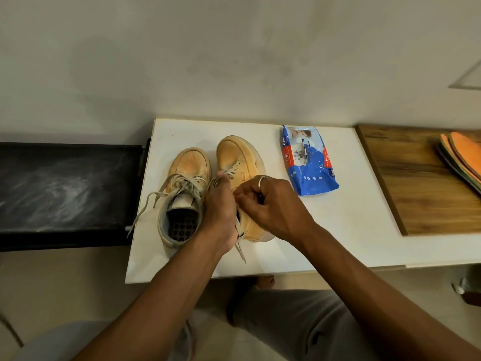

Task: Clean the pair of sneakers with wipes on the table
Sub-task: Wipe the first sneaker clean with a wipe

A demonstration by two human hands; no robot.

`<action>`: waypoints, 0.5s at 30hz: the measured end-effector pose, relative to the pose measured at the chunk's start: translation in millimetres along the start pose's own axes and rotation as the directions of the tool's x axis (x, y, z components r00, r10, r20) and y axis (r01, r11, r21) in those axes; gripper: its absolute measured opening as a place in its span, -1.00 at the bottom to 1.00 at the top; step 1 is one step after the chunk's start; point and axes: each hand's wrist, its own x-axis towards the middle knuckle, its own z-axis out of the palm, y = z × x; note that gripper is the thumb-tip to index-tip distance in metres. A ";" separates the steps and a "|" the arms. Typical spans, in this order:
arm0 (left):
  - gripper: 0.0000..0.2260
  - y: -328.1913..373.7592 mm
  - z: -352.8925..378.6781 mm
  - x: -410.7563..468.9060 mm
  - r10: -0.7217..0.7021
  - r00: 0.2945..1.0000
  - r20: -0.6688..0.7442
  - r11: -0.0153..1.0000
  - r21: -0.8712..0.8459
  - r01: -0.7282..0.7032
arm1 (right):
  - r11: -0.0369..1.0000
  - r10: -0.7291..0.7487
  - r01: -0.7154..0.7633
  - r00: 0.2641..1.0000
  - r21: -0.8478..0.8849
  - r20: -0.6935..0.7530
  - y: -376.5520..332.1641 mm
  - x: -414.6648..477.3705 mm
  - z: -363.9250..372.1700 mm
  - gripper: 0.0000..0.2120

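The left sneaker [188, 173] and right sneaker [238, 155] stand on the counter [338, 230], with the wipes pack [307, 162] beside them. No wiping has begun, I judge. My left hand [221, 204] grips the right sneaker and my right hand [268, 201] pinches its lace [241, 254].

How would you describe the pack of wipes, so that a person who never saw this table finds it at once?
Start at the white table. To the right of the two tan sneakers, before the wooden board, lies a flat plastic pack of wipes. It is the only blue thing there, with red and white print.
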 end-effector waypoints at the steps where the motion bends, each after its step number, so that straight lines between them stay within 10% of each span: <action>1: -0.58 0.2 0.2 0.8 -0.004 1.000 -0.005 1.000 0.001 0.004 | 1.000 -0.002 0.001 0.999 0.018 0.032 -1.6 -1.2 -1.9 -0.87; 15: -0.59 0.7 1.7 1.1 0.002 1.000 -0.031 1.000 0.001 -0.002 | 0.994 0.095 -0.096 0.995 0.045 0.028 13.5 1.6 -5.9 -0.91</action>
